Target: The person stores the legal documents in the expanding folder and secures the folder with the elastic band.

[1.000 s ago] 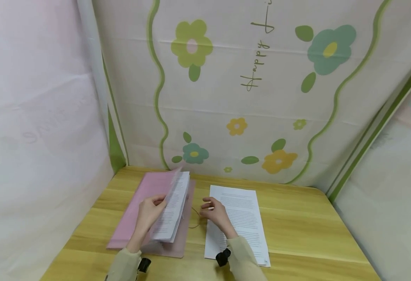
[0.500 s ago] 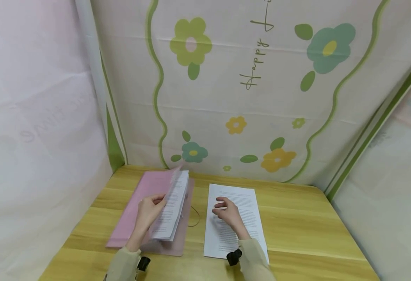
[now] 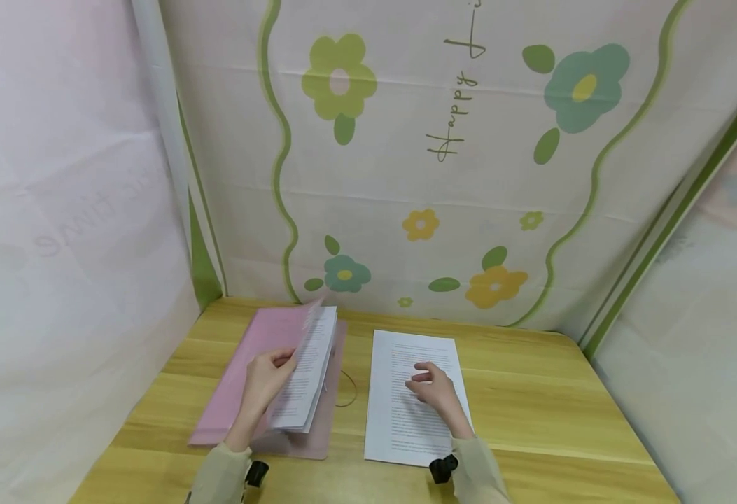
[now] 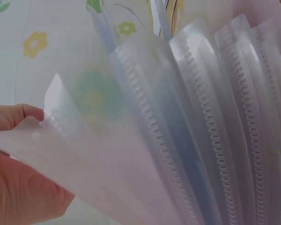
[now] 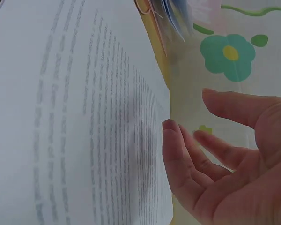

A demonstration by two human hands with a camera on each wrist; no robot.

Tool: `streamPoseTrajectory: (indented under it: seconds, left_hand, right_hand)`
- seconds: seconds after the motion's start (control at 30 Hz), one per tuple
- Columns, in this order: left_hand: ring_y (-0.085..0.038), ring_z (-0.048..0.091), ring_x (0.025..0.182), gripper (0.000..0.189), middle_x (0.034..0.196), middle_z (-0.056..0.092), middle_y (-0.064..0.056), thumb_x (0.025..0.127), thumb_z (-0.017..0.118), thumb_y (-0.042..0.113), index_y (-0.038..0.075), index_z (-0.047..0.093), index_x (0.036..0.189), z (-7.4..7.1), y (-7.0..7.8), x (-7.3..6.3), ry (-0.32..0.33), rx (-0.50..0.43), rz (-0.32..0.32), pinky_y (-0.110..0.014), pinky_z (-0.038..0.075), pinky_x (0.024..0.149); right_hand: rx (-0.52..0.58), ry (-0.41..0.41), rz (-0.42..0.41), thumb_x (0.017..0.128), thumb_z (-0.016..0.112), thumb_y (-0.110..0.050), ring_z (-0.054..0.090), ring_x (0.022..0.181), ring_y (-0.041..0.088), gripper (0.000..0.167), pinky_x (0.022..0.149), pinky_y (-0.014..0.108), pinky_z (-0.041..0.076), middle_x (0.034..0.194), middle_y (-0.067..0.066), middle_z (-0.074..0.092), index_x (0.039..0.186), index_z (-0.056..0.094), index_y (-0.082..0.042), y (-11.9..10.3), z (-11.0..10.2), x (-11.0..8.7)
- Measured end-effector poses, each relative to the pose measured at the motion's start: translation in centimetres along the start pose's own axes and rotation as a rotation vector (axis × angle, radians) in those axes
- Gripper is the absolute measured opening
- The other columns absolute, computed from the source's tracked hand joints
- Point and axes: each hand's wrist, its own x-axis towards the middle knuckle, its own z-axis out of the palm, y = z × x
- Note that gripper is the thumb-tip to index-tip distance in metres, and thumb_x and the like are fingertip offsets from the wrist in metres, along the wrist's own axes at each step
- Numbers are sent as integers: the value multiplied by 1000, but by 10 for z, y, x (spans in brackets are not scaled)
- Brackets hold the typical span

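A pink translucent expanding file folder point(image 3: 261, 350) lies at the left of the table with its cover lifted. My left hand point(image 3: 267, 381) pinches the cover's edge between thumb and fingers. In the left wrist view the clear pockets point(image 4: 201, 117) fan out beside that hand. Printed sheets point(image 3: 308, 378) show inside the folder. To the right, a printed stack of paper point(image 3: 390, 399) lies flat. Over it hovers my right hand point(image 3: 437, 392), fingers loosely bent and holding nothing. In the right wrist view a gap shows between thumb and fingertips point(image 5: 171, 136), close to the printed page.
A thin elastic cord point(image 3: 352, 388) loops out from the folder's right edge, between folder and paper. The wooden table point(image 3: 532, 406) meets a flower-printed fabric wall point(image 3: 393, 175) at the back, with more fabric on both sides.
My right hand has moved right, from beside the cord at the paper's left edge to over the middle of the page. The left hand stays on the folder cover.
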Motion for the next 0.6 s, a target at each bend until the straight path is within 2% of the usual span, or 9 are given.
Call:
streamPoseTrajectory:
  seconds: [0.23,0.47,0.6]
  left_hand:
    - [-17,73,84,28,98,77,-17,88,67,14,-1,74,111,0,0,0,-3,-3,1,-16,49,65]
    - [-19,74,84,28,98,77,-19,87,67,10,-3,73,111,0,0,-1,-7,-11,11,-16,49,65]
    - [-19,74,85,28,99,77,-19,87,66,10,-2,73,111,0,0,-2,-8,-13,10,-16,50,65]
  right_hand:
    - [-61,32,28,85,74,-16,70,80,22,55,68,37,59,107,23,68,131,54,7,11,-15,-4]
    - [-118,53,97,86,72,-17,67,77,21,57,65,33,57,108,25,67,132,51,8,18,-29,-10]
    - [-153,67,96,87,72,-18,65,77,21,58,64,32,56,109,27,65,132,50,10,20,-36,-16]
